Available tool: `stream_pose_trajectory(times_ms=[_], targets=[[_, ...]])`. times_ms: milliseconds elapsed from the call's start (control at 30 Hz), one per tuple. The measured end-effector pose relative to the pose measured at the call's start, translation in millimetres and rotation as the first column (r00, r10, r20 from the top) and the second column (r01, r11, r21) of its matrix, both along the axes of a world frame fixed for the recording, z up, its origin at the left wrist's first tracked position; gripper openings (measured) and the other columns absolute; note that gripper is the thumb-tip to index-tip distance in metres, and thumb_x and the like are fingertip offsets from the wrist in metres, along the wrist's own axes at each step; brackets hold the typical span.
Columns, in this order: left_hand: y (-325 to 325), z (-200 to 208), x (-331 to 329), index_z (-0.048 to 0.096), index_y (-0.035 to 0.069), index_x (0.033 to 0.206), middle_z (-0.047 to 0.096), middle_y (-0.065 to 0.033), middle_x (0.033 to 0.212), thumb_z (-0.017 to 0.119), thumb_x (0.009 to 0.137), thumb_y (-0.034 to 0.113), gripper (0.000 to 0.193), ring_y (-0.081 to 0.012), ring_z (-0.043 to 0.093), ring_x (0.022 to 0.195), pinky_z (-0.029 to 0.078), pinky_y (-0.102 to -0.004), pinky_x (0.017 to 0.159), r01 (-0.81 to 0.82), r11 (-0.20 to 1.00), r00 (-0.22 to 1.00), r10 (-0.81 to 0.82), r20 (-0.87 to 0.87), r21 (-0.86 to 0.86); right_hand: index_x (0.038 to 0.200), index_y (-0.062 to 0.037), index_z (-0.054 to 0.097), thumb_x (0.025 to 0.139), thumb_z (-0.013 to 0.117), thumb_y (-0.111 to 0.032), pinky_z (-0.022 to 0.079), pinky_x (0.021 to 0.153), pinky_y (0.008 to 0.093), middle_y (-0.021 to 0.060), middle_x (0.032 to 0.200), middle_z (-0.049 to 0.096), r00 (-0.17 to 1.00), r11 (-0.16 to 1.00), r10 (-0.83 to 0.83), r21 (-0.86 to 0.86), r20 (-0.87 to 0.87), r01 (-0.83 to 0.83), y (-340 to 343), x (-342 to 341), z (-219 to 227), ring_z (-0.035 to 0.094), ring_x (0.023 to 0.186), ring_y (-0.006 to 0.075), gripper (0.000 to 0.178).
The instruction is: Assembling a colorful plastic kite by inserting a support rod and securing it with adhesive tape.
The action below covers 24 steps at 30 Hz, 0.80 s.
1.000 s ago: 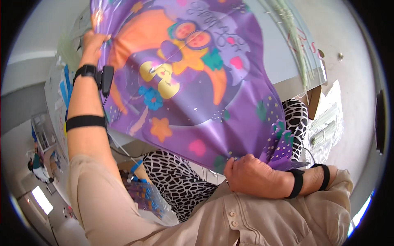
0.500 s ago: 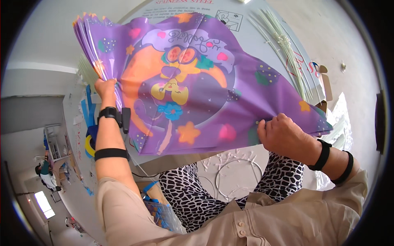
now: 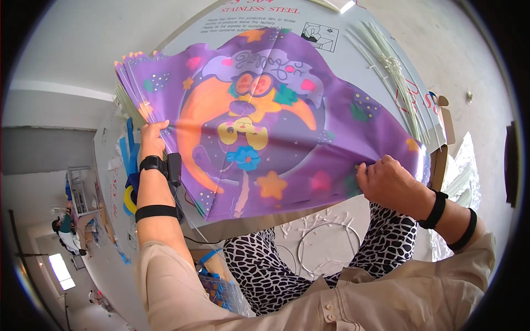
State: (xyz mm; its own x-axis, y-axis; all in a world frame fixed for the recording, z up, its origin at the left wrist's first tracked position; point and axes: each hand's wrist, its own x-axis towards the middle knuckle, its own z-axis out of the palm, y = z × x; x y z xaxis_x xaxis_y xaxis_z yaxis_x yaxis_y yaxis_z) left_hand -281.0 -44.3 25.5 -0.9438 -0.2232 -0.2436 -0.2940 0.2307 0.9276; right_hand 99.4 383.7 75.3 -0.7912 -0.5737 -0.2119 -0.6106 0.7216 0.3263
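In the head view, a glossy purple plastic sheet printed with an orange crescent, stars and pink hearts (image 3: 276,132) lies spread over a grey board with printed markings (image 3: 345,66), its near edge above the person's lap. The bare left hand, with a black band at the wrist (image 3: 153,138), grips the sheet's left edge, thumb on top beside stacked, fanned folds; its other fingers are mostly hidden. The bare right hand (image 3: 386,179) pinches the sheet near its lower right part with thumb and curled fingers, and creases run out from that grip. Beyond the sheet, at the right, a bundle of thin pale green sticks (image 3: 393,66) rests on the board. Blue strips (image 3: 129,146) lie to the left of the left hand. Below, between legs in black-and-white patterned trousers (image 3: 259,265), a thin white hoop (image 3: 300,248) lies on the floor.
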Motion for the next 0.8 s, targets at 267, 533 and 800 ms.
stream_pose_trajectory(times_ms=[267, 533, 800], targets=[[64, 11, 50, 0.047, -0.003, 0.097, 0.062, -0.0321, 0.086, 0.050, 0.075, -0.003, 0.023, -0.0481, 0.060, 0.082, 0.047, -0.0528, 0.075, -0.235, 0.478, 0.847, -0.326, -0.419, -0.846, 0.099, -0.0001, 0.062, 0.080, 0.057, -0.015, 0.034, 0.055, 0.0279, -0.0030, 0.059, 0.053, 0.996, 1.000, -0.018, -0.004, 0.083, 0.018, -8, -8, -7, 0.052, 0.055, 0.0114, 0.025], [96, -29, 88, 0.039, -0.003, 0.129, 0.047, -0.0268, 0.131, 0.050, 0.090, 0.008, 0.042, -0.0416, 0.051, 0.115, 0.048, -0.0449, 0.091, -0.207, -0.043, 0.668, -0.736, -0.109, -0.977, 0.093, -0.0024, 0.061, 0.081, 0.057, -0.015, 0.032, 0.055, 0.0281, -0.0047, 0.057, 0.048, 0.992, 0.999, -0.031, 0.042, 0.121, 0.026, -11, -10, -9, 0.049, 0.053, 0.0105, 0.018], [76, -39, 65, 0.037, -0.003, 0.134, 0.044, -0.0265, 0.135, 0.055, 0.091, 0.026, 0.055, -0.0409, 0.043, 0.125, 0.042, -0.0472, 0.099, -0.005, 0.116, 0.676, -0.732, -0.089, -0.993, 0.091, -0.0020, 0.059, 0.077, 0.058, -0.014, 0.036, 0.054, 0.0276, -0.0038, 0.058, 0.047, 0.990, 0.999, -0.037, -0.005, 0.138, 0.038, -10, -9, -20, 0.053, 0.055, 0.0117, 0.018]])
